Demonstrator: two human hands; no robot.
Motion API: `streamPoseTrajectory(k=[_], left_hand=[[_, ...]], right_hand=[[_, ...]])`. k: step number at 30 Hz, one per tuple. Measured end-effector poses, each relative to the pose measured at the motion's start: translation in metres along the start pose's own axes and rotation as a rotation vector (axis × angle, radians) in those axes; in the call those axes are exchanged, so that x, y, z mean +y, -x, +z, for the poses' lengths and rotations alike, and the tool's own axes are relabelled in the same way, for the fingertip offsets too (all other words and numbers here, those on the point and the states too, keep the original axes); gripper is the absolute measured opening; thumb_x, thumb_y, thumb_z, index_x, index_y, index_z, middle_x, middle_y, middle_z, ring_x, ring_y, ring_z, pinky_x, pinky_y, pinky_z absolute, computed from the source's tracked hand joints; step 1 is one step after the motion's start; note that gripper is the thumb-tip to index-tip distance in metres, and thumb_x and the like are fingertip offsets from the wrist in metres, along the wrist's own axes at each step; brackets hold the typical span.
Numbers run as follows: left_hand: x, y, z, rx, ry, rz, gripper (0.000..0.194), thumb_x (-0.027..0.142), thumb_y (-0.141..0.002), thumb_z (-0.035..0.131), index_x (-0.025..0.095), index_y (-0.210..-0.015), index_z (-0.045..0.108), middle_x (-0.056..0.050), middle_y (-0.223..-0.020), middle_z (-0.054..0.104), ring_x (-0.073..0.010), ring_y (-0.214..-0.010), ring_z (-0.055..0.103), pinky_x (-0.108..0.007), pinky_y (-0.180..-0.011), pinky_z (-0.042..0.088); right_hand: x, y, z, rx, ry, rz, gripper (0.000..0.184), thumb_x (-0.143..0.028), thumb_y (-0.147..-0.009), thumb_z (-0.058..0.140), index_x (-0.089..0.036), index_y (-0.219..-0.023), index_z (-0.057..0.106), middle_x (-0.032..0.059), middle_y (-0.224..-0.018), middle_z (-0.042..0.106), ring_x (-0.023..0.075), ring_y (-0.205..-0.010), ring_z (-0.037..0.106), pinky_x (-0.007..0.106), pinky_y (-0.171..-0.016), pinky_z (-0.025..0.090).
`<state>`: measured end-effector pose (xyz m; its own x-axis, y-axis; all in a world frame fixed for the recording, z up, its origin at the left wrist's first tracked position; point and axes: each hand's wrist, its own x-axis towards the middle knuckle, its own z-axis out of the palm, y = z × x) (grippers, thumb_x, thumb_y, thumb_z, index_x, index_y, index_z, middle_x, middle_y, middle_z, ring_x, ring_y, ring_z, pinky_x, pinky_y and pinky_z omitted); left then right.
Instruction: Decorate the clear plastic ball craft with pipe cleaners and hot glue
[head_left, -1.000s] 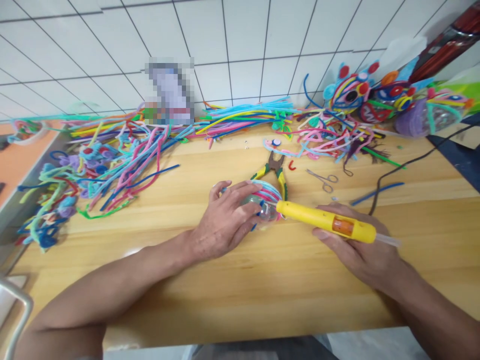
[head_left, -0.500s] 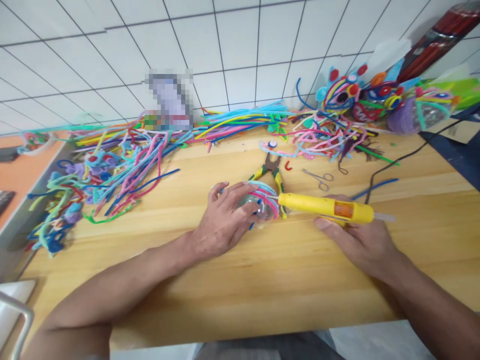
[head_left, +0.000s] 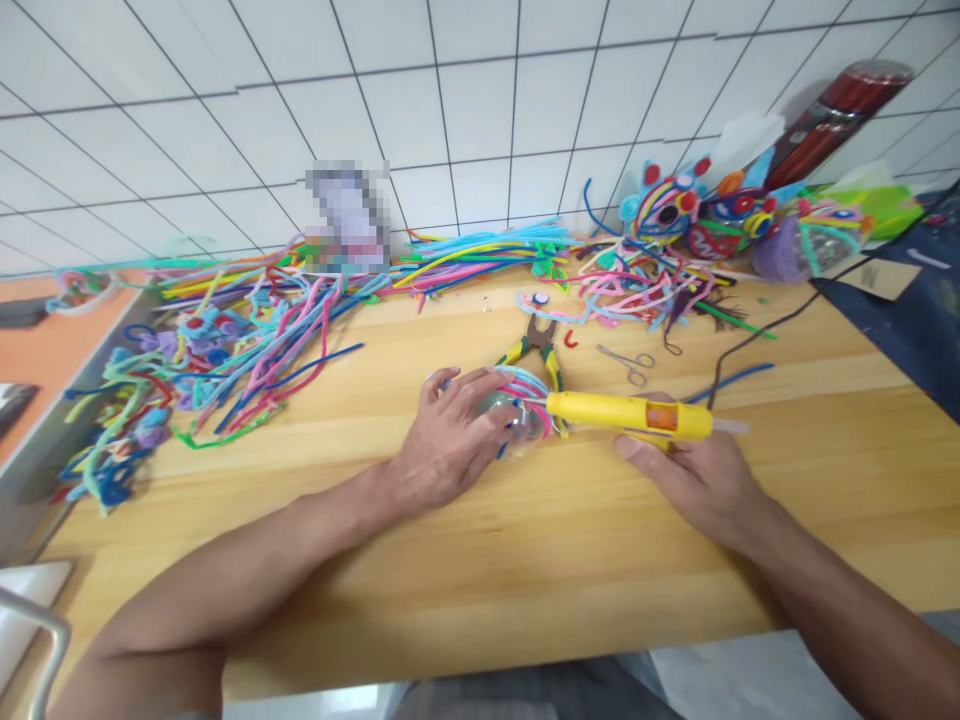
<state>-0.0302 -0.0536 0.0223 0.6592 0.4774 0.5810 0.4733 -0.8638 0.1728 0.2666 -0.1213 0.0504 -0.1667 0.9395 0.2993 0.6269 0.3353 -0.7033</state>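
Observation:
My left hand [head_left: 457,430] is closed around a clear plastic bottle piece [head_left: 527,424], its fingers over the top. Pink and light blue pipe cleaners [head_left: 534,382] wrap the far side of this piece, and bits of dark blue show near my fingertips. My right hand [head_left: 697,480] grips a yellow hot glue gun [head_left: 600,410] by its handle. The gun points left, its nozzle at the pipe cleaners on the bottle piece; whether the tip touches them I cannot tell. A clear glue stick [head_left: 731,426] pokes out of its back end.
Pliers [head_left: 540,345] with yellow-green handles lie just behind the bottle piece, small scissors [head_left: 634,364] to their right. Piles of pipe cleaners [head_left: 277,330] line the back and left. Decorated bottle figures [head_left: 667,205] stand at back right. A black cord [head_left: 757,335] crosses the right side.
The glue gun in my right hand has shifted left, bringing its nozzle closer over the bottle piece. My left hand keeps its hold. The camera view has tilted slightly.

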Motion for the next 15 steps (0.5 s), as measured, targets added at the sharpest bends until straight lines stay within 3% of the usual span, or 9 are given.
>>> streamPoseTrajectory(k=[4, 7, 11, 15], left_hand=[[-0.001, -0.001, -0.002, -0.014, -0.001, -0.007, 0.026, 0.023, -0.105, 0.053, 0.026, -0.129, 0.062, -0.013, -0.147, 0.067, -0.0264, -0.139, 0.06, -0.048, -0.119, 0.032], [-0.001, -0.002, -0.004, -0.01, -0.004, 0.013, 0.024, 0.023, -0.105, 0.054, 0.025, -0.129, 0.061, -0.013, -0.145, 0.068, -0.0265, -0.137, 0.062, -0.048, -0.118, 0.033], [-0.003, -0.003, -0.004, 0.022, -0.017, 0.043, 0.021, 0.021, -0.105, 0.057, 0.025, -0.126, 0.06, -0.013, -0.14, 0.071, -0.0266, -0.133, 0.065, -0.047, -0.115, 0.036], [-0.006, -0.001, 0.0, 0.048, 0.003, 0.051, 0.022, 0.019, -0.103, 0.059, 0.024, -0.125, 0.062, -0.013, -0.139, 0.071, -0.0276, -0.131, 0.066, -0.048, -0.114, 0.039]], right_hand=[[0.001, -0.001, -0.004, 0.03, -0.112, 0.077, 0.022, -0.042, -0.097, 0.066, -0.028, -0.081, 0.07, -0.0028, -0.069, 0.068, 0.0201, -0.061, 0.065, 0.03, -0.054, 0.052], [-0.002, -0.004, -0.019, 0.089, -0.264, 0.172, 0.031, -0.051, -0.097, 0.069, -0.024, -0.081, 0.071, -0.0001, -0.073, 0.07, 0.0176, -0.061, 0.062, 0.029, -0.056, 0.051], [0.004, -0.004, -0.06, 0.273, -0.464, 0.246, 0.042, -0.062, -0.087, 0.077, -0.02, -0.094, 0.072, 0.0039, -0.083, 0.074, 0.0127, -0.055, 0.055, 0.029, -0.054, 0.046], [0.039, 0.012, -0.111, 0.491, -0.317, 0.343, 0.043, -0.06, -0.083, 0.08, -0.02, -0.095, 0.069, 0.008, -0.088, 0.076, 0.012, -0.054, 0.054, 0.031, -0.056, 0.044]])
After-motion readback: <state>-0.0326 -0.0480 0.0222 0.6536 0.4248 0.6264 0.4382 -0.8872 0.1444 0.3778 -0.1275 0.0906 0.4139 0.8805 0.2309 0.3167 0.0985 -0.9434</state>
